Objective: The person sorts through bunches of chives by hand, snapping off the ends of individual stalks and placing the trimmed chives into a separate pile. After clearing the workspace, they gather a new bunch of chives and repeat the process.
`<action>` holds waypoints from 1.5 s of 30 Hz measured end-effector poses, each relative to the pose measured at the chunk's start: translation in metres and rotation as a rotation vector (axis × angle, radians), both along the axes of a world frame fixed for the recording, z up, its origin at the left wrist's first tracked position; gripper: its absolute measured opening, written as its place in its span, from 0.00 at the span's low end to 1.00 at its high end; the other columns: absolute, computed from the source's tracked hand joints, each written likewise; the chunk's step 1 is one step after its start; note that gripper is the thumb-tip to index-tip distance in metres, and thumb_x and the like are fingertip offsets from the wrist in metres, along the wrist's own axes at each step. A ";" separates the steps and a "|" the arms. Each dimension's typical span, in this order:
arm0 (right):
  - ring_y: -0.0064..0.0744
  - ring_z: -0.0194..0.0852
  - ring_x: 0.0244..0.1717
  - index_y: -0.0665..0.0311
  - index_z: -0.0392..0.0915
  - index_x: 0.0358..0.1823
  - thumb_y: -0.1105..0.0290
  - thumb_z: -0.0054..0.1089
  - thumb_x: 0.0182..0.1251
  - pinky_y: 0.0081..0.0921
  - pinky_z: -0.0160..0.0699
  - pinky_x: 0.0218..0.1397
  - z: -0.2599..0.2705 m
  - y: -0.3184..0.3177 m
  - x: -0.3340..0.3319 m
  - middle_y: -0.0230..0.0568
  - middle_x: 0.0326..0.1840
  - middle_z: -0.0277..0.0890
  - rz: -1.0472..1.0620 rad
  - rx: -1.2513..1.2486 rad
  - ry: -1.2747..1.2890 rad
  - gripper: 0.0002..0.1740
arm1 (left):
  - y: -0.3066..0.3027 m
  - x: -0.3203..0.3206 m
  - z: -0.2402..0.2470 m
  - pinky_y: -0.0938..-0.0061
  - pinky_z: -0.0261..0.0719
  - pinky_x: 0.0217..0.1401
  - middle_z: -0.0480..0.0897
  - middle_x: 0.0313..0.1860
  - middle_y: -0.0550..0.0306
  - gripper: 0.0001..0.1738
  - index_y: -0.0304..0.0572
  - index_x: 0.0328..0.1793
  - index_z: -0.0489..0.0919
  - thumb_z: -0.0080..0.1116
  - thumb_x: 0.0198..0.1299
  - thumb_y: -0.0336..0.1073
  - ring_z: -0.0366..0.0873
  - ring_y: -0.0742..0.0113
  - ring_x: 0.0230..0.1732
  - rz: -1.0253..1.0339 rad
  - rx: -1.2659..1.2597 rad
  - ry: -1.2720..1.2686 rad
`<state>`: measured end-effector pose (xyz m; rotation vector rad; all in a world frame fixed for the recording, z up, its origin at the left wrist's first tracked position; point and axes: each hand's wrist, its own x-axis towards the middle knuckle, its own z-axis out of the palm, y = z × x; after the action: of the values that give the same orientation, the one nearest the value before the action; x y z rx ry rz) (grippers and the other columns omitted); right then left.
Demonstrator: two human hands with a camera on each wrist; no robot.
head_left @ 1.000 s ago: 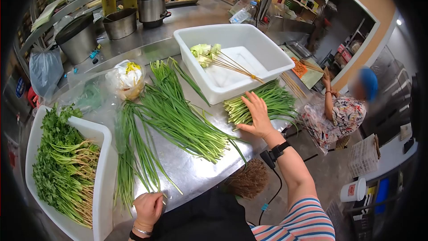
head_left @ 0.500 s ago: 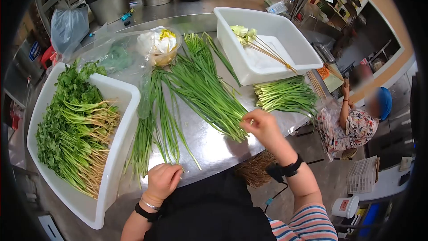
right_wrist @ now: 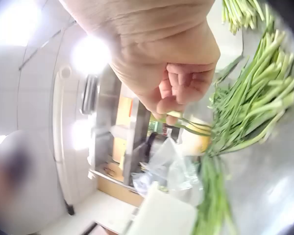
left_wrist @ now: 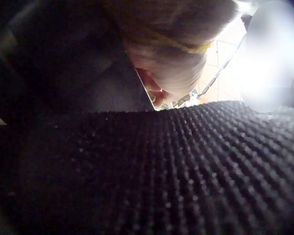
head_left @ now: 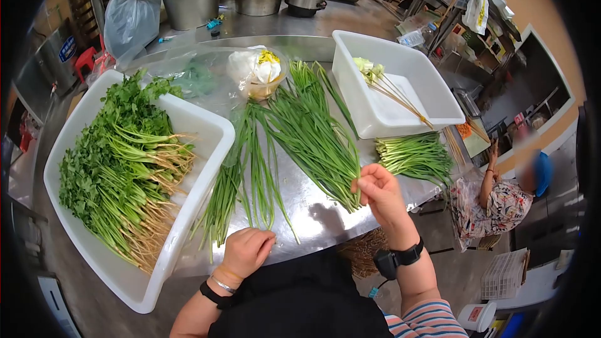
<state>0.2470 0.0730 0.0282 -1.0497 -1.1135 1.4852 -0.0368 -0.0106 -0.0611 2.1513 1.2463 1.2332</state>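
My right hand is at the cut ends of a loose pile of garlic chives in the head view. Thumb and fingertips pinch a few chive stalks, as the right wrist view shows. Near the table's front edge, my left hand is curled with the thumb against the fingers, and nothing shows in it. Looser chives lie just beyond that hand. A neat bundle of chives rests right of the pile. Dark ribbed cloth covers much of the left wrist view.
At left stands a white bin of rooted cilantro. A white tub with skewered vegetables is at back right. Behind the chives sits a bagged bowl. Pots stand farther back. Another person is at right.
My right hand has left the neat bundle, moved back to the loose pile and pinched stalks there. The left hand stays curled near the table edge. The head view has shifted left.
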 end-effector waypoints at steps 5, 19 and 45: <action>0.18 0.70 0.21 0.64 0.75 0.44 0.76 0.62 0.59 0.15 0.69 0.26 -0.029 -0.034 -0.038 0.37 0.29 0.79 0.133 -0.134 -0.014 0.11 | 0.000 -0.004 0.031 0.75 0.73 0.26 0.79 0.25 0.53 0.07 0.40 0.37 0.80 0.64 0.51 0.29 0.76 0.63 0.23 0.022 -0.207 -0.082; 0.09 0.64 0.22 0.66 0.74 0.39 0.74 0.66 0.59 0.10 0.63 0.23 -0.057 -0.064 -0.072 0.28 0.26 0.74 0.244 0.009 -0.280 0.10 | 0.019 0.026 0.022 0.85 0.75 0.35 0.81 0.35 0.61 0.13 0.34 0.52 0.78 0.56 0.64 0.33 0.76 0.79 0.32 -0.156 -1.049 -0.982; 0.45 0.77 0.29 0.67 0.75 0.37 0.71 0.66 0.50 0.34 0.76 0.29 -0.052 -0.024 0.002 0.45 0.31 0.74 -0.293 0.600 -1.329 0.14 | 0.009 0.019 0.041 0.88 0.49 0.18 0.68 0.27 0.65 0.09 0.40 0.46 0.71 0.39 0.66 0.32 0.52 0.84 0.19 -0.103 -1.139 -1.162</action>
<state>0.2486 0.0485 -0.0234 -1.6501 -1.9803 -0.0026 -0.0176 -0.0018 -0.0196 0.4866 0.8600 1.0056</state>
